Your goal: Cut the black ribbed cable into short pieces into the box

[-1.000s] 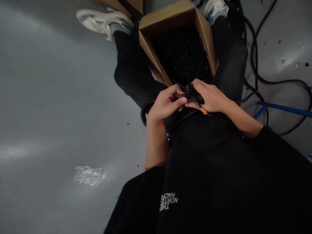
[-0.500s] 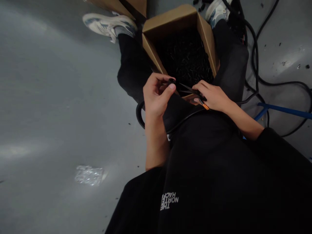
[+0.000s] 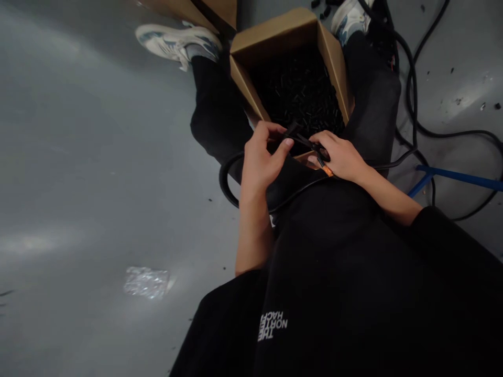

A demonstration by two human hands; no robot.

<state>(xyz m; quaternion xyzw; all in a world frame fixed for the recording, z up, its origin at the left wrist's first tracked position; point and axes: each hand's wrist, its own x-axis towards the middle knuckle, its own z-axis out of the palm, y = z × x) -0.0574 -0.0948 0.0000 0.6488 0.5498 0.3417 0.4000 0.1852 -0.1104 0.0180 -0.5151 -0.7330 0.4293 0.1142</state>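
My left hand (image 3: 263, 157) pinches a dark piece or strip at the near edge of the box; its outline is blurred against the black contents. My right hand (image 3: 340, 157) is closed on dark scissors (image 3: 320, 152), whose blades point left and meet the dark piece near my left fingertips. Below the right fingers shows something orange (image 3: 327, 170). Between my legs stands an open cardboard box (image 3: 275, 35), holding a heap of small black tube-like pieces (image 3: 302, 91).
Black cable or hose (image 3: 413, 99) curls over the floor at the right, beside a blue bar (image 3: 467, 177). A clear plastic packet (image 3: 146, 283) lies on the floor at the lower left. More cardboard (image 3: 176, 11) is at the top. Small black scraps dot the floor.
My left hand has moved right, towards the scissors, with the dark piece. The blades, apart before, now look nearer together around the piece. My right hand has barely shifted.
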